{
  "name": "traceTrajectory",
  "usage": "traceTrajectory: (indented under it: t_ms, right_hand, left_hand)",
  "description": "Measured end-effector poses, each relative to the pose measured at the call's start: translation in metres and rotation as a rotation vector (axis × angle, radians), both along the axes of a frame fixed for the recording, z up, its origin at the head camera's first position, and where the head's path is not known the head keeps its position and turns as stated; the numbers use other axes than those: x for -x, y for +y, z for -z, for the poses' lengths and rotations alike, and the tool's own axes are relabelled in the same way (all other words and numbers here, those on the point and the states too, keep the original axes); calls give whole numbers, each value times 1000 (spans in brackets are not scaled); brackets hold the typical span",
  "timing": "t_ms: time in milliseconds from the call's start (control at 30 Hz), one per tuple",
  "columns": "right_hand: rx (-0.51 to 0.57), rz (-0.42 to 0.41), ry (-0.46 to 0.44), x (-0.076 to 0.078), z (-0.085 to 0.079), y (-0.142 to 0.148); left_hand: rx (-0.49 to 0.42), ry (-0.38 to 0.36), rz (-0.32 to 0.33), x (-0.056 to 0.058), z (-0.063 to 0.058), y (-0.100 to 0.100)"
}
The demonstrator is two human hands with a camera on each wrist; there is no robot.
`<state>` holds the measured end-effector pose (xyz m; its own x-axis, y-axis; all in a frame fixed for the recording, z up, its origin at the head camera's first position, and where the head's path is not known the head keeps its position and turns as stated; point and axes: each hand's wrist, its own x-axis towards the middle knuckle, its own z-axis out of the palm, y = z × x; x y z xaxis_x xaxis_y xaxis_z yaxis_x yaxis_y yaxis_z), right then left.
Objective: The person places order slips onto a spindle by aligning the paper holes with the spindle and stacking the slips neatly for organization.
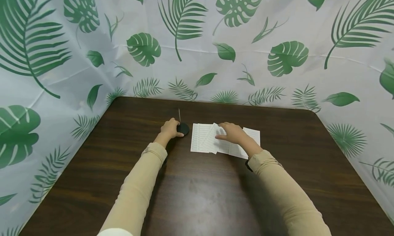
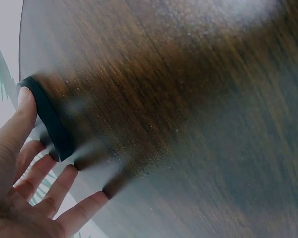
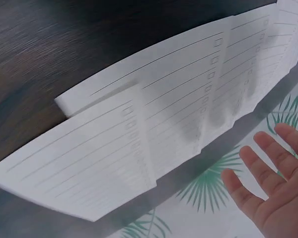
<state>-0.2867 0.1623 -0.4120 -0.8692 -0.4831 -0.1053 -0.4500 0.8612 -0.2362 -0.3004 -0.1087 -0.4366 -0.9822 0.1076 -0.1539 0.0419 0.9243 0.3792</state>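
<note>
A bill spike, with a thin upright rod on a round black base [image 1: 183, 129], stands toward the far side of the table. My left hand [image 1: 170, 129] grips the edge of that base; the left wrist view shows the thumb at one end of the dark disc [image 2: 50, 121] and fingertips near the other. Several white lined paper slips [image 1: 201, 138] lie fanned in an overlapping row to the right. Over their middle is my right hand [image 1: 234, 133], its fingers spread and extended. Checkbox columns mark the slips [image 3: 174, 74] in the right wrist view, where this hand holds nothing.
The dark wood-grain table [image 1: 197, 191] has rounded far corners. White curtain sheeting [image 1: 191, 71] with green leaf prints hangs behind it and along both sides.
</note>
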Motion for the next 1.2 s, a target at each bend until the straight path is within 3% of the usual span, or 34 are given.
traceTrajectory:
  t_ms: [267, 433, 733, 1200]
  right_hand:
    - [19, 77, -75, 16, 8, -9]
    - [-73, 72, -84, 21, 11, -15]
    - [-223, 105, -224, 19, 17, -26]
    - [-213, 96, -146, 11, 24, -23]
  left_hand:
    - [-7, -10, -19, -2, -5, 1]
    - [-9, -16, -24, 0, -4, 2]
    - [-13, -10, -19, -2, -2, 1]
    - [-27, -15, -15, -3, -2, 1]
